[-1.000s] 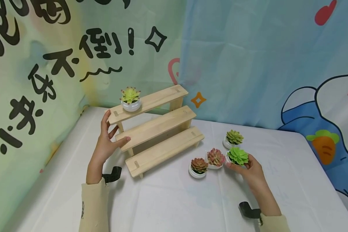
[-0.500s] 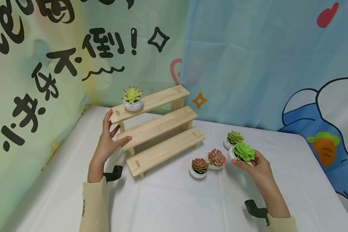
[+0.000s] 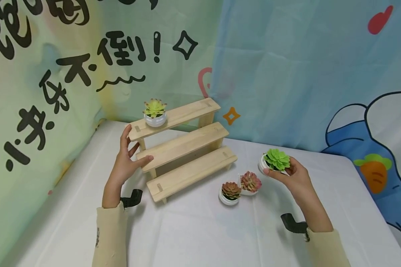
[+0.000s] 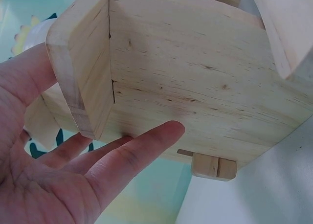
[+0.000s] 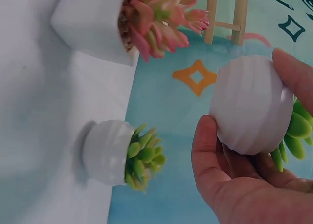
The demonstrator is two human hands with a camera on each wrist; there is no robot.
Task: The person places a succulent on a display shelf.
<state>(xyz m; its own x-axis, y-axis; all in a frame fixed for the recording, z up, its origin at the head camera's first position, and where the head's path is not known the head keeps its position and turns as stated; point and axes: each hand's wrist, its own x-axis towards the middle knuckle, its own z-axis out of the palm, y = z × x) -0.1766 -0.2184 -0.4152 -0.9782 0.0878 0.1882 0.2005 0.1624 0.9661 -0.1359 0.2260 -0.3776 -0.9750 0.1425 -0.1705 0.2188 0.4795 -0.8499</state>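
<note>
My right hand grips a bright green succulent in a round white pot, held above the table; the right wrist view shows the thumb and fingers curled round the pot. My left hand rests with straight fingers against the left end of a three-tier wooden shelf, its thumb on the middle tier. The left wrist view shows the fingers lying along the shelf's side panel. A yellow-green succulent stands on the top tier.
A red-brown succulent and a pink one stand on the white tablecloth. An olive succulent sits beyond the held pot, hidden in the head view. Printed backdrops close off the left and back.
My right hand has lifted the bright green succulent off the table and carried it up and back, in front of the olive one. The left hand has stayed on the shelf.
</note>
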